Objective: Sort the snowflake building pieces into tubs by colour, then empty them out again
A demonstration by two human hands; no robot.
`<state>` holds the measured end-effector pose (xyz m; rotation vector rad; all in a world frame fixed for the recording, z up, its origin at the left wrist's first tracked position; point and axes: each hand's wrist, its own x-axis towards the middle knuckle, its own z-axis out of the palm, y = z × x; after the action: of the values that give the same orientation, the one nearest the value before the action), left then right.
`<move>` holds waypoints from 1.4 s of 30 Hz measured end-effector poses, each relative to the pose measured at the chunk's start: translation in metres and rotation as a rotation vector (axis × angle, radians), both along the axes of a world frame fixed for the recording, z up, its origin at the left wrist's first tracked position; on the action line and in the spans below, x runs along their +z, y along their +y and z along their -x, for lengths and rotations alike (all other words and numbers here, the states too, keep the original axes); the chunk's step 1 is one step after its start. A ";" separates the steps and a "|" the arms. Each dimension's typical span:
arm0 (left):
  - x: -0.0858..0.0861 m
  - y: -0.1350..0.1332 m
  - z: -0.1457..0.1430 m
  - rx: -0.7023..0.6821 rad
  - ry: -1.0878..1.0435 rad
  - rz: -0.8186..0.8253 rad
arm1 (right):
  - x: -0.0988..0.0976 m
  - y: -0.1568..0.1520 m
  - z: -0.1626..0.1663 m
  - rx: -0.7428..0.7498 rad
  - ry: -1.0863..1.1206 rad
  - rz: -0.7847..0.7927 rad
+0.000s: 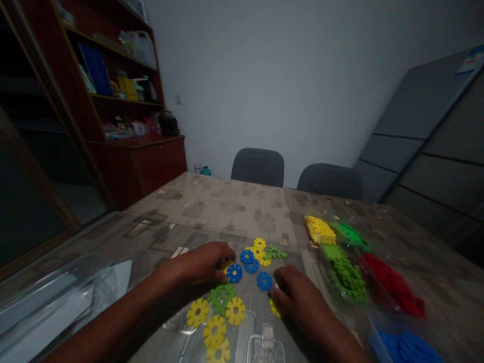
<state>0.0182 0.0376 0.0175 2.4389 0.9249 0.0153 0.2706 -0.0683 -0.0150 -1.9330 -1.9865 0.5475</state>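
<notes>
My left hand (207,262) is closed on a blue notched plastic disc (235,273), with part of a yellow disc showing behind it by the fingers. The fingers of my right hand (294,291) are pinched at the edge of another blue disc (264,281). Under that hand, a yellow disc (275,307) is partly hidden. Between and beyond the hands lie two blue discs (251,265), several yellow discs (259,244) and a green triangular piece (276,252). Nearer me, a green lattice piece (221,298) joins several yellow discs (214,330).
On the right, clear containers hold yellow pieces (320,230), green pieces (345,275), red pieces (393,285) and blue pieces (410,348). A clear plastic box (56,287) sits at the left. Two grey chairs (257,165) stand beyond the patterned table (242,206).
</notes>
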 end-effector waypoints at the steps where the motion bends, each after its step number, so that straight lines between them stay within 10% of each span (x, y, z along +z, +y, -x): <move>1: 0.000 -0.001 0.000 -0.001 0.004 0.005 | 0.000 0.000 0.004 0.003 -0.013 0.009; 42: -0.014 0.000 -0.008 0.073 0.001 -0.049 | -0.010 0.071 0.038 0.115 0.119 -0.035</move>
<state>0.0264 0.0373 0.0039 2.4486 1.0250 0.0629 0.2327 0.0023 -0.0246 -1.7323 -2.0270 0.6371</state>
